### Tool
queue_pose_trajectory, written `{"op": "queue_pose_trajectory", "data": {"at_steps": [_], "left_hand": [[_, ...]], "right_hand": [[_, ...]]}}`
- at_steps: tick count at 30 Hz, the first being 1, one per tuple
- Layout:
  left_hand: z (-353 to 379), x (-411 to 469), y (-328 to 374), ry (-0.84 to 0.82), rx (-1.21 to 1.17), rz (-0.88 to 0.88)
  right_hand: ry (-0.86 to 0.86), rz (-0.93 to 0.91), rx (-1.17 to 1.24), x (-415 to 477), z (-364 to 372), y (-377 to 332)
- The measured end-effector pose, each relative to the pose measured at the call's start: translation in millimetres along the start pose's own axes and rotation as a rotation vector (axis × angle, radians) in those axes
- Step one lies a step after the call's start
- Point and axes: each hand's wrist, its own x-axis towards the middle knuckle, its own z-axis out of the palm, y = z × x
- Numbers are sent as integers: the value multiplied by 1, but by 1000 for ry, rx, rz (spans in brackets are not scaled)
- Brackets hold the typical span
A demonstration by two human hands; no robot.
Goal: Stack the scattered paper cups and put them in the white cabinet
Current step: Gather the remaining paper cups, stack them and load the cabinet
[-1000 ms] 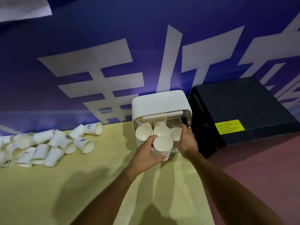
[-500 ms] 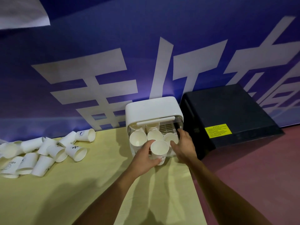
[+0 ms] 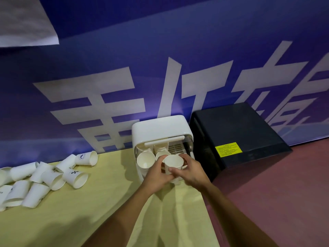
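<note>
The white cabinet (image 3: 161,127) stands on the yellow table against the blue wall, its clear door lifted. Stacks of white paper cups lie inside with their mouths toward me; one cup stack (image 3: 146,160) shows at the left of the opening. In front of the opening both hands hold another cup stack (image 3: 173,163): my left hand (image 3: 156,176) grips it from the left and my right hand (image 3: 191,171) wraps it from the right. Several loose paper cups (image 3: 53,173) lie scattered on their sides at the table's left.
A black box (image 3: 236,136) with a yellow label (image 3: 228,149) stands right beside the cabinet. The table's right edge (image 3: 208,211) drops to a reddish floor. A blue banner wall runs behind everything.
My right hand left the cabinet's right side and came onto the cup stack that my left hand holds. The view shifted, so the cabinet sits lower in the frame.
</note>
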Motion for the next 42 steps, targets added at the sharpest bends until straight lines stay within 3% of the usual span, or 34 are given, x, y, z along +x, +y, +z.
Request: {"op": "queue_pose_trajectory", "data": {"at_steps": [7,20,26,33,37,42], "left_hand": [[0,-1,-18,-45,49,-57],[2,0,-32,-27,105,-126],[4,4,-26,-18,103,-108],[-7,-4,-19,-17,103,-95],[-17,-16,-18,7,88,-109],[-39,-36,-23,38,83,-91]], "right_hand": [[248,12,24,11,-16,11],[181,98,-331,32,11,24],[66,210,-476,38,12,28],[256,-16,-433,29,5,5],[184,-176,-370,21,18,-13],[114,-251,-334,16,47,-40]]}}
